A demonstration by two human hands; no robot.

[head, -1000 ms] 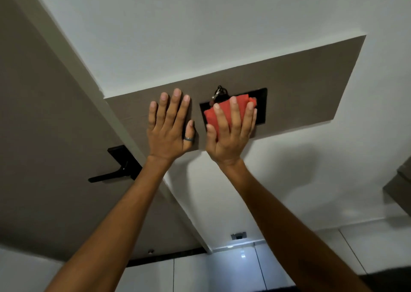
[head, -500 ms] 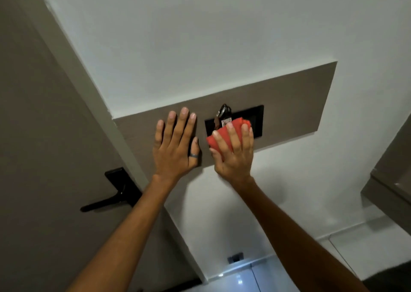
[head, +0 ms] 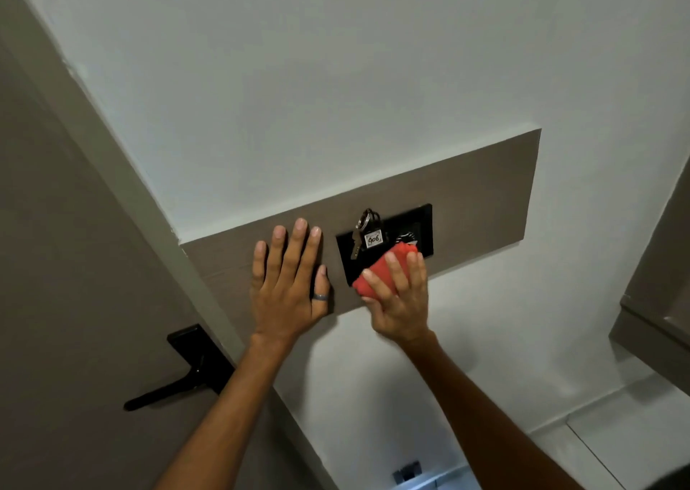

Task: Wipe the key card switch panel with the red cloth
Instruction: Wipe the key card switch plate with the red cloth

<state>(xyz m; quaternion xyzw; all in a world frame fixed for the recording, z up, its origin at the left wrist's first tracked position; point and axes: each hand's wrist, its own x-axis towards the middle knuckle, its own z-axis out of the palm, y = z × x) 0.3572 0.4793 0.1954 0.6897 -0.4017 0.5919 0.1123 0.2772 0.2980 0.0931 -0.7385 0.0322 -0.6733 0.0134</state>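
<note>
The black key card switch panel [head: 420, 224] is set into a brown wall board [head: 481, 198]. A key ring with a tag reading 406 [head: 369, 234] hangs from the panel's slot. My right hand [head: 401, 299] presses a folded red cloth [head: 381, 271] against the panel's lower right part, fingers spread over the cloth. The cloth covers the panel's bottom edge. My left hand [head: 289, 284] lies flat and open on the brown board just left of the panel, a ring on its thumb.
A brown door with a black lever handle [head: 179, 381] stands to the left, behind a pale door frame [head: 123, 176]. White wall surrounds the board. A brown cabinet edge [head: 657, 284] shows at the right, and a small floor door stop [head: 407, 471] at the bottom.
My right hand has slid the red cloth down and to the right over the panel, uncovering the keys and the tag. The left hand has stayed flat on the board.
</note>
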